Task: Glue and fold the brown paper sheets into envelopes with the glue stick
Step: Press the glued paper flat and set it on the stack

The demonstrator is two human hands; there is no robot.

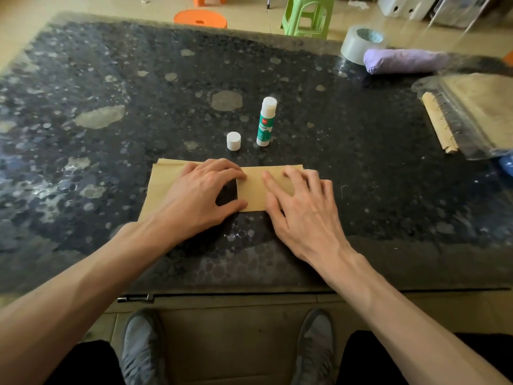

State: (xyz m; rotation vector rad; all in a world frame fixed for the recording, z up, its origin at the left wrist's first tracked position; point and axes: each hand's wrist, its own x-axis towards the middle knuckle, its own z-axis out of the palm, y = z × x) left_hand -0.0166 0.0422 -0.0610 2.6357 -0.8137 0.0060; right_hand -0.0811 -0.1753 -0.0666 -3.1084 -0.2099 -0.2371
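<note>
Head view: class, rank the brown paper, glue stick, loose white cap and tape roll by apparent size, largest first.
1. brown paper
2. tape roll, though it lies farther away
3. glue stick, taller but slimmer, so close to the roll
4. white cap

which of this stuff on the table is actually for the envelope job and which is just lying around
For the job: paper, pressed by left hand and right hand; glue stick; cap.
Lying about: tape roll; purple bundle; spiral notebook; green stool.
</note>
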